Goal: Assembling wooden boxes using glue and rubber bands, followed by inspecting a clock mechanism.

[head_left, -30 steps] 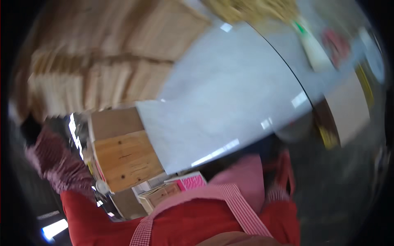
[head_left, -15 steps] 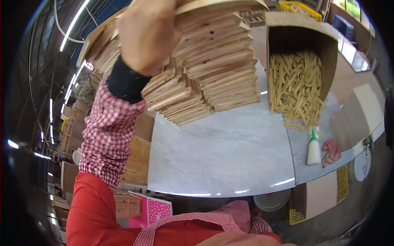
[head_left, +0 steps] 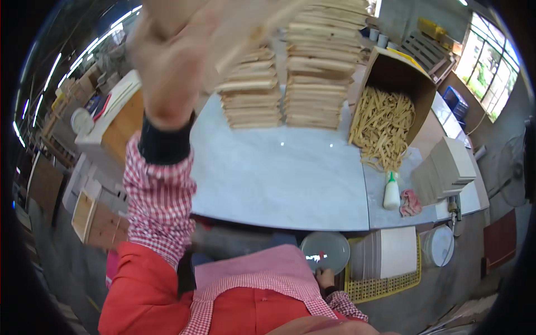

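My left hand [head_left: 173,72] is raised at the upper left, blurred by motion. Its fingers are closed on a pale wooden board [head_left: 251,36], also smeared, which slants up to the right. Behind it, two tall stacks of wooden pieces, a left stack [head_left: 252,100] and a right stack [head_left: 315,95], stand on the far part of the pale marbled table [head_left: 279,178]. Low down, my right hand [head_left: 324,277] has its fingers curled at the near rim of a round grey disc [head_left: 329,245] below the table edge. What supports the disc is hidden.
A tipped cardboard box [head_left: 427,84] spills pale wooden strips [head_left: 385,123] at the right. Close by are a white bottle with a green tip [head_left: 391,192], a pink cloth [head_left: 411,202] and stacked pale boards [head_left: 446,167]. A yellow crate [head_left: 385,287] stands below, beside a white bucket [head_left: 439,245].
The view has shifted, showing more of the room and the right hand at the disc. My left hand, over the stacks before, now holds a board apart from them, up and to the left.
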A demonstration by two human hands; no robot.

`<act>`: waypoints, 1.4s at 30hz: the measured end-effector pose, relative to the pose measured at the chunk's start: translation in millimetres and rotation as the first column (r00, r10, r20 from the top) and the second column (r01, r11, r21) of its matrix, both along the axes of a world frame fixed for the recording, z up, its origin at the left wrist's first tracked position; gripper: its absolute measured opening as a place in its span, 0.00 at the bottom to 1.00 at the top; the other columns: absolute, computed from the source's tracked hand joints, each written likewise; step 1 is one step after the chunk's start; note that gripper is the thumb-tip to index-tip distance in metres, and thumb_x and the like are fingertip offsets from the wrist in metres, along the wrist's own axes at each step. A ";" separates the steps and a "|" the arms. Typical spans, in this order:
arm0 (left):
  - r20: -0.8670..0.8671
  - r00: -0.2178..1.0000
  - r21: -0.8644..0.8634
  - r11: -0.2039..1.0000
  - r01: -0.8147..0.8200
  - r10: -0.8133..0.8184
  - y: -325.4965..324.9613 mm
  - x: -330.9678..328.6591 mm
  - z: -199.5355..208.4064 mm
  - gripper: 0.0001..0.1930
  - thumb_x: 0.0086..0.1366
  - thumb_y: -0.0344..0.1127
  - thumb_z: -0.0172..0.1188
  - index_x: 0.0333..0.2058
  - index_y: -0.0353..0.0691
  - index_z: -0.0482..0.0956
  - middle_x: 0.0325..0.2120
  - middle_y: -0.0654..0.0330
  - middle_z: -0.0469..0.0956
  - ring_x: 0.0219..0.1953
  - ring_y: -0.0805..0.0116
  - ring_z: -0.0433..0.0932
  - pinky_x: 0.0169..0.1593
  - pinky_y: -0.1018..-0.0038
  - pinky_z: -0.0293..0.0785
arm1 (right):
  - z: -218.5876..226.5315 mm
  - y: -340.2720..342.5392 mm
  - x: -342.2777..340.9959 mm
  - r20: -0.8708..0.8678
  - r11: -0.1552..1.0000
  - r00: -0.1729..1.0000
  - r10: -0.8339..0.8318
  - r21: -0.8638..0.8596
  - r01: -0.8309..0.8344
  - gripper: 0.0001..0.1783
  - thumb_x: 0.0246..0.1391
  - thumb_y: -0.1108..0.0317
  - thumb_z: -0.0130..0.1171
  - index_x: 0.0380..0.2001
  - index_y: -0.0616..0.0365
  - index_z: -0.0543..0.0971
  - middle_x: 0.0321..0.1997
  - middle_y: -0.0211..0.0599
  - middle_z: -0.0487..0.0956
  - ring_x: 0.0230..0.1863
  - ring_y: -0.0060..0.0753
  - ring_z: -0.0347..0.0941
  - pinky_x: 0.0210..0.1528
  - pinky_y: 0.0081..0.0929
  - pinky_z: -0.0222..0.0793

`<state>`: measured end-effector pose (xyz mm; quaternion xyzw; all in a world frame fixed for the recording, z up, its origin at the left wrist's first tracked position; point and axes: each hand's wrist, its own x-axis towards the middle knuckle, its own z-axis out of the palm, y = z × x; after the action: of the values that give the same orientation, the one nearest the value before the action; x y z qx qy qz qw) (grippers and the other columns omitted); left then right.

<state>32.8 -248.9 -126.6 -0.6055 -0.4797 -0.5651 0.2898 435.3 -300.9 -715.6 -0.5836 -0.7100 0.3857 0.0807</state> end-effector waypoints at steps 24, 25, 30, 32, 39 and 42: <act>0.818 -0.573 0.299 0.890 0.345 -0.052 -167.0 57.4 -407.5 0.26 0.63 0.33 0.57 0.57 0.32 0.62 0.51 0.51 0.71 0.53 0.57 0.72 0.56 0.61 0.70 | 231.2 141.7 -220.4 -0.149 0.514 0.837 0.527 0.840 -0.174 0.17 0.53 0.67 0.56 0.45 0.64 0.75 0.44 0.52 0.78 0.47 0.50 0.74 0.49 0.39 0.69; 0.829 -0.559 0.243 0.892 0.381 0.013 -167.5 57.2 -402.2 0.25 0.64 0.34 0.57 0.57 0.32 0.62 0.51 0.52 0.71 0.53 0.58 0.72 0.55 0.62 0.70 | 231.2 158.3 -244.3 -0.074 0.462 0.846 0.529 0.861 -0.214 0.19 0.53 0.65 0.56 0.47 0.62 0.75 0.46 0.51 0.78 0.49 0.50 0.74 0.50 0.41 0.69; 0.911 -0.298 -0.097 0.851 0.516 0.284 -181.5 48.0 -386.4 0.26 0.65 0.33 0.56 0.59 0.32 0.60 0.54 0.52 0.69 0.53 0.61 0.72 0.55 0.63 0.70 | 224.9 186.0 -330.9 0.333 0.569 0.850 0.407 0.635 -0.522 0.23 0.52 0.56 0.52 0.44 0.64 0.76 0.46 0.53 0.77 0.48 0.56 0.73 0.52 0.44 0.67; 0.940 -0.263 -0.086 0.896 0.435 0.218 -197.1 46.9 -387.4 0.26 0.63 0.30 0.57 0.58 0.31 0.62 0.52 0.53 0.71 0.52 0.62 0.72 0.54 0.66 0.71 | 226.8 173.4 -350.0 0.297 0.606 0.867 0.400 0.624 -0.493 0.24 0.52 0.54 0.52 0.43 0.64 0.76 0.45 0.53 0.78 0.46 0.57 0.73 0.52 0.45 0.67; 0.980 0.123 -0.176 0.964 0.197 0.154 -243.8 22.0 -308.6 0.20 0.61 0.25 0.58 0.52 0.30 0.70 0.45 0.53 0.77 0.48 0.64 0.76 0.50 0.70 0.73 | 249.4 136.0 -364.3 -0.318 0.717 0.795 0.516 0.669 -0.197 0.22 0.50 0.58 0.55 0.41 0.67 0.76 0.42 0.57 0.77 0.46 0.57 0.73 0.51 0.44 0.67; 0.522 0.774 -0.534 0.845 -0.031 0.358 -242.4 1.7 -292.3 0.18 0.58 0.23 0.57 0.49 0.31 0.74 0.45 0.51 0.78 0.46 0.59 0.78 0.50 0.66 0.74 | 233.6 136.9 -351.2 -0.520 0.782 0.693 0.499 0.614 -0.103 0.20 0.50 0.62 0.56 0.41 0.67 0.76 0.42 0.57 0.77 0.45 0.58 0.73 0.50 0.44 0.68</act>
<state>34.5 -491.3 -418.8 -0.3916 -0.7371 -0.5505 0.0148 84.1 -164.0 -482.0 -0.2308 -0.8025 0.3572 0.4184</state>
